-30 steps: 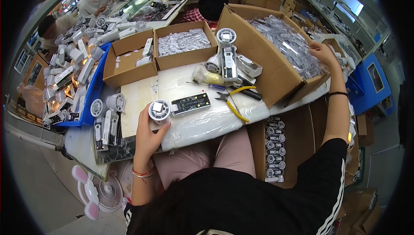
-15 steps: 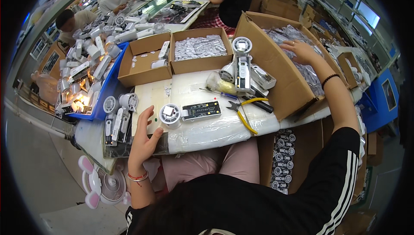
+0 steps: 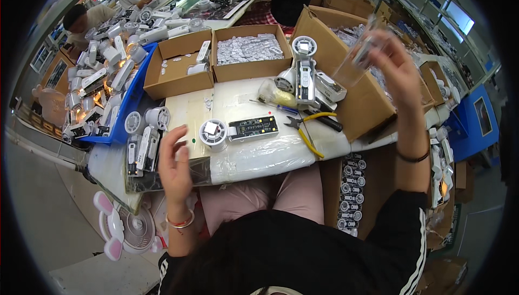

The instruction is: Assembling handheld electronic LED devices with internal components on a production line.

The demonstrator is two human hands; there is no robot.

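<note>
Since the earlier frame the right hand [image 3: 397,62] has lifted out of the big cardboard box [image 3: 362,97] at two o'clock and now sits raised above it, its fingers pinched narrow on a clear plastic bag [image 3: 357,60] that hangs tilted over the box's near wall. Over the same span the left hand [image 3: 174,165] has come off the round white part [image 3: 213,133] and is now held up at eight o'clock, just beside the desk [image 3: 254,154] edge; its fingers are spread wide and hold nothing.

That round white part lies on the desk near the middle, with a dark circuit board [image 3: 253,127] touching or just beside it toward three o'clock. Yellow-handled pliers [image 3: 308,133] lie further toward three o'clock, near the foot of the big box. A white assembled unit [image 3: 304,73] stands at twelve o'clock from the board, against the box.

Two smaller open cartons [image 3: 216,60] sit at the far edge of the desk, the one toward one o'clock filled with small silvery packets. A blue bin [image 3: 127,103] heaped with white parts is at ten o'clock. A small white fan with pink ears [image 3: 127,230] lies low at seven o'clock, beside the person's knee. Other people sit at benches at eleven and twelve o'clock, well apart.
</note>
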